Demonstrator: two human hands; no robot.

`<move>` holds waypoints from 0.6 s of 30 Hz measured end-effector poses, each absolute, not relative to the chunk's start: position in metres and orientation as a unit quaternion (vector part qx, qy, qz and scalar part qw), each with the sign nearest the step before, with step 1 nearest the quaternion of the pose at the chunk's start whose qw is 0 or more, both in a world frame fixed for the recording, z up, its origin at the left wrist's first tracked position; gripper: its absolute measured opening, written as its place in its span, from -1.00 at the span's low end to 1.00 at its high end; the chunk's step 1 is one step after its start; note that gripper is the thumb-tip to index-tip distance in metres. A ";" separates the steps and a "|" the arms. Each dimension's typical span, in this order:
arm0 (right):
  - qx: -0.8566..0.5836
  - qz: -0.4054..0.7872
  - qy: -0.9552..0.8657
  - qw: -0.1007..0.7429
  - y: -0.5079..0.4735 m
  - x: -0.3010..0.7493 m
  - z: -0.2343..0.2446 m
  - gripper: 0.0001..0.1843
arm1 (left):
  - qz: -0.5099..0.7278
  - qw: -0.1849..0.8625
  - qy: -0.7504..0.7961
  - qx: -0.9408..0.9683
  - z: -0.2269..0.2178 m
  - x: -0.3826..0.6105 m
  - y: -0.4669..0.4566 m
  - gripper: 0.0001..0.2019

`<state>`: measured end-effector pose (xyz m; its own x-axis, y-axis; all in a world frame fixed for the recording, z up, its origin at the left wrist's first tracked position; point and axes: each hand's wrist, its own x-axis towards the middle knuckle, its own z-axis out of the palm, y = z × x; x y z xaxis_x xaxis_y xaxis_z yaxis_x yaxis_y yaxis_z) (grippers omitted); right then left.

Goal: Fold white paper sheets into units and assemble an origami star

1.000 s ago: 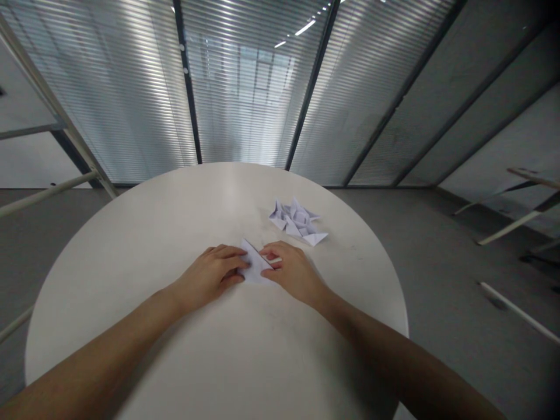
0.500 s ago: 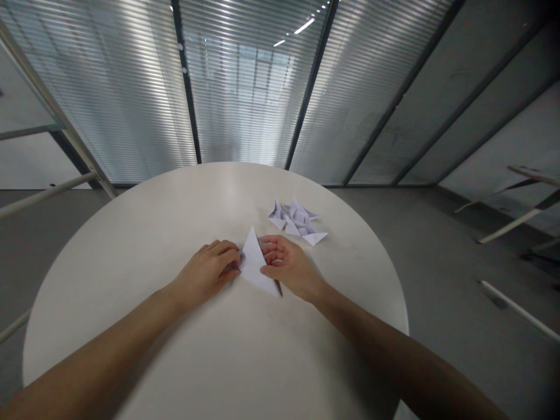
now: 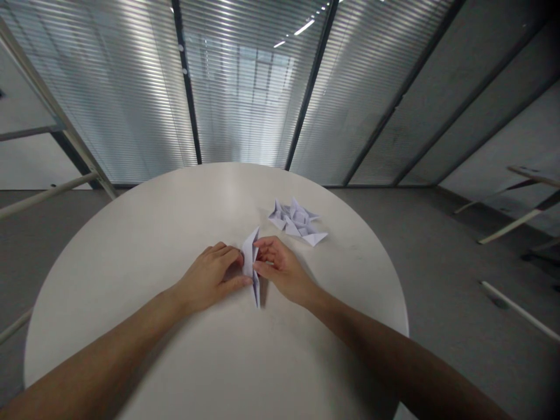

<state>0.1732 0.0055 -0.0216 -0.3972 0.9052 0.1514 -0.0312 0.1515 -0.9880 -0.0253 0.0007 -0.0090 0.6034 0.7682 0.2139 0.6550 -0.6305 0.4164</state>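
Note:
A folded white paper piece point(image 3: 252, 265) stands on edge at the middle of the round white table point(image 3: 131, 245), held between both hands. My left hand point(image 3: 210, 277) grips it from the left, thumb and fingers pinched on its lower part. My right hand point(image 3: 280, 268) holds it from the right, fingers curled against its side. The paper's pointed tip rises above the fingers and its lower point reaches toward me.
A small heap of several folded white paper pieces point(image 3: 297, 221) lies on the table beyond my right hand. Glass walls with blinds stand behind the table. Metal rails point(image 3: 48, 192) run at the left, and table legs point(image 3: 516, 221) show at the right over grey floor.
The paper lay flat under both hands a second ago. It has been lifted and turned upright, and both hands have closed in on it from either side.

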 end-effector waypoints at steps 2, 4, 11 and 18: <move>-0.344 0.526 -0.656 0.419 0.002 0.172 -0.019 -0.74 | 0.190 0.154 0.401 0.883 -0.010 -0.024 0.001 -0.65; -0.349 0.499 -0.678 0.411 -0.001 0.170 -0.017 -0.76 | 0.193 0.156 0.405 0.880 -0.011 -0.023 0.002 -0.64; -0.368 0.461 -0.683 0.431 -0.006 0.164 -0.021 -0.53 | 0.196 0.159 0.442 0.861 -0.011 -0.016 0.001 -0.61; -0.405 0.470 -0.664 0.418 -0.004 0.162 -0.022 -0.18 | 0.191 0.157 0.437 0.865 -0.011 -0.015 0.002 -0.60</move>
